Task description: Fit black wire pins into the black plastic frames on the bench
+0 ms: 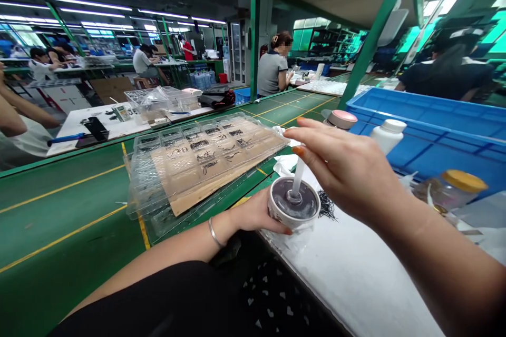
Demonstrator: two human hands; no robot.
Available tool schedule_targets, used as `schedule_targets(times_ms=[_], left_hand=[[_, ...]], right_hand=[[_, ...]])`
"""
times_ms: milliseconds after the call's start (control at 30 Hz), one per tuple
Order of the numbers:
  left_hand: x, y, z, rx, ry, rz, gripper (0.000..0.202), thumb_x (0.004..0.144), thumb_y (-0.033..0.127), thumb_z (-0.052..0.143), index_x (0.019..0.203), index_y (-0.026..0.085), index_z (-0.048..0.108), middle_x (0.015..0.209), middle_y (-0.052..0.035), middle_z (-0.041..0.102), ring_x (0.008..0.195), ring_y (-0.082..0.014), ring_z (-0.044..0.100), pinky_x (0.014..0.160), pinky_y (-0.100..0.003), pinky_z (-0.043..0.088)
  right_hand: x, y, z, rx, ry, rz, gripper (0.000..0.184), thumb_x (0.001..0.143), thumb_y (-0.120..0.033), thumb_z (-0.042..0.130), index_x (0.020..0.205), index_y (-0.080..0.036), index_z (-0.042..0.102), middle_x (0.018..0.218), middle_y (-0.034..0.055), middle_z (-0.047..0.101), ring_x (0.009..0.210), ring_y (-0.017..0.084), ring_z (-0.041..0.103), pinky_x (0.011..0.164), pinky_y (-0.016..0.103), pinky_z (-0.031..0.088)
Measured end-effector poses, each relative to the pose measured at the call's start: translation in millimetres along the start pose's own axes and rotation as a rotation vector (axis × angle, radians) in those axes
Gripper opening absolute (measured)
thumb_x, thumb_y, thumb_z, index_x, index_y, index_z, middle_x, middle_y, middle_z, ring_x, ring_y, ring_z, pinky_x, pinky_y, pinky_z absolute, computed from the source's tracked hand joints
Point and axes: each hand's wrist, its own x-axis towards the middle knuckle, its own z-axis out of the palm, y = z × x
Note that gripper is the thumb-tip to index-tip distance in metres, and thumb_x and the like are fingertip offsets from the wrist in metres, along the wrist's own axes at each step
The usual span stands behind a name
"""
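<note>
At far left, a co-worker's forearms (23,110) reach in beyond the green conveyor belt (59,221). On the belt lies a clear plastic tray (144,179) lined with a cardboard sheet (205,174), with small black wire parts (200,155) set out in rows on it. The left hand (253,213) is closed around the underside of a white cup (292,218), holding it up near the belt's edge. Dark grey paste (304,202) fills the cup. A white stick (298,176) stands in the paste, and its upper end runs up to the right hand (348,168), whose grip is pinched shut on it. Just beside the cup, a tuft of black wires (326,205) lies on the white-covered surface (356,284). Further right stand a pink-capped jar (342,119), a white plastic bottle (389,137), a blue crate (435,116) and a yellow-lidded jar (454,189).
</note>
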Motion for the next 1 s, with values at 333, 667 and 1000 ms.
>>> schedule_targets(times_ms=[333, 667, 1000], left_hand=[[0, -4, -0.8, 0.008, -0.014, 0.103, 0.086, 0.061, 0.027, 0.089, 0.133, 0.013, 0.045, 0.135, -0.0141, 0.048, 0.127, -0.0333, 0.043, 0.110, -0.045, 0.034], [0, -6, 1.1, -0.013, -0.008, 0.101, 0.087, 0.060, 0.026, 0.089, 0.133, 0.014, 0.044, 0.136, -0.0131, 0.048, 0.125, -0.0323, 0.045, 0.109, -0.044, 0.035], [-1, -7, -0.3, -0.012, -0.018, 0.080, 0.089, 0.060, 0.027, 0.089, 0.134, 0.013, 0.042, 0.134, -0.0139, 0.050, 0.123, -0.0315, 0.047, 0.109, -0.046, 0.035]], right_hand=[[-29, 4, 22, 0.047, -0.078, -0.092, 0.024, 0.096, -0.017, 0.046, 0.109, -0.012, 0.065, 0.114, 0.0092, 0.069, 0.124, 0.025, 0.053, 0.105, 0.039, 0.045], [-41, 5, 26, 0.108, -0.055, -0.080, 0.029, 0.095, -0.011, 0.043, 0.118, -0.008, 0.061, 0.117, 0.0098, 0.066, 0.126, 0.027, 0.049, 0.108, 0.043, 0.042], [-42, 6, 29, 0.086, -0.056, -0.052, 0.032, 0.092, -0.006, 0.043, 0.117, -0.010, 0.062, 0.117, 0.0083, 0.067, 0.127, 0.030, 0.048, 0.101, 0.045, 0.047]])
